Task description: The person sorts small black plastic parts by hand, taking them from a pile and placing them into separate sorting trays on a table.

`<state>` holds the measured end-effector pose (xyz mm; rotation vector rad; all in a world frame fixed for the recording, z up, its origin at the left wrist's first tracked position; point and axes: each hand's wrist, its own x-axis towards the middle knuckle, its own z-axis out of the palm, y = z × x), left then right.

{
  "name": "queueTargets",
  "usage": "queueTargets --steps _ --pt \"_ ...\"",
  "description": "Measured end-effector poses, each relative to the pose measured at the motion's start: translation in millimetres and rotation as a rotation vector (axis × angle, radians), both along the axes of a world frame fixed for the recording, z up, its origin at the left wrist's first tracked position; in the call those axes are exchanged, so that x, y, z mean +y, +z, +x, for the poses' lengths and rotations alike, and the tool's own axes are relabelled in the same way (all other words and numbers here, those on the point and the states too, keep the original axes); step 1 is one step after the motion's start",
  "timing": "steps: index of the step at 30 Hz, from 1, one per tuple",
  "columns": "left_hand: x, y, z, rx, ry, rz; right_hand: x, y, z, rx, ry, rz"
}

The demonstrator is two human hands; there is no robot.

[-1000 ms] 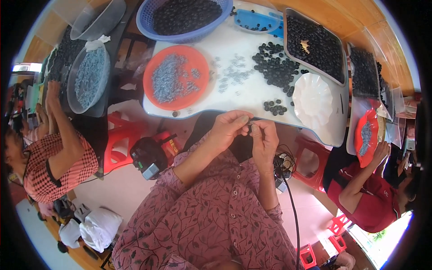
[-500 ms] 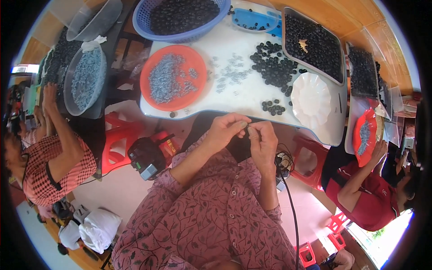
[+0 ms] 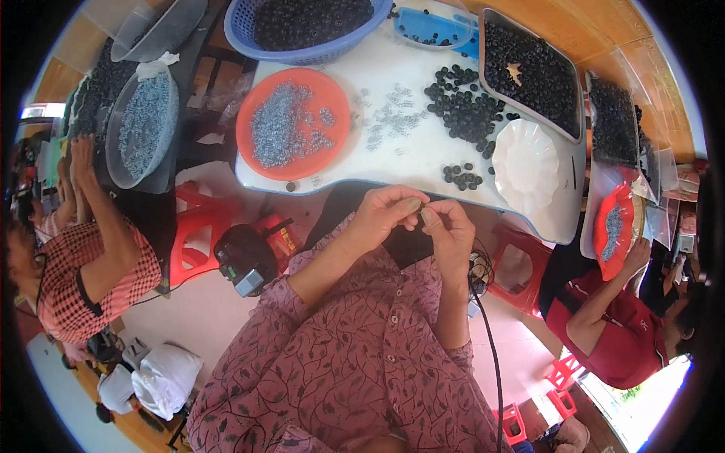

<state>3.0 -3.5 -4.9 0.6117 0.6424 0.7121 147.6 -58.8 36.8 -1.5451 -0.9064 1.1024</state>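
Clock directions run from where the two hands meet, with 12 o'clock toward the far side of the bench (image 3: 362, 166).

The step in hand looks like close fingertip work on one tiny piece (image 3: 424, 204), held just off the near edge of the bench, in front of the body. The left hand (image 3: 384, 217) and right hand (image 3: 451, 234) lean together, thumbs and index fingers (image 3: 408, 204) closed in a tight pinch, nearly touching. The piece is mostly covered, so its kind cannot be told.

By my judgement, the next move calls for a steady two-sided pinch and small, fine turns rather than any reach.

Around this spot, the bench edge curves past just beyond the knuckles at 12 o'clock. Loose coil-like pieces (image 3: 393, 119) lie further in that way; the red plate (image 3: 338, 113) of similar ones is at 10. A small cluster of round black pieces (image 3: 462, 180) sits near at 2, with the white scalloped dish (image 3: 526, 167) beyond it. White surface between plate and cluster gives the widest way in. A lone black cap (image 3: 291, 186) stands close to the edge past 9, where a sleeve could brush it off.
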Motion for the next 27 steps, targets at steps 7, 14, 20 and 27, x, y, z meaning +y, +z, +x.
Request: queueTargets --steps 7,14,20,27 --pt "0.3 -1.1 0.9 0.018 -0.017 0.014 -0.4 -6.1 0.8 0.068 -0.025 -0.03" --pt "-0.3 -8.6 -1.2 -0.218 0.006 -0.173 -2.1 -7.8 1.8 0.317 -0.062 -0.053" --pt "-0.8 -8.4 0.7 -0.24 0.019 -0.181 -1.8 -7.5 -3.2 0.279 -0.065 -0.033" --pt "1.1 -3.3 4.7 -0.186 0.028 -0.185 -0.9 -8.4 -2.6 0.169 -0.075 0.021"
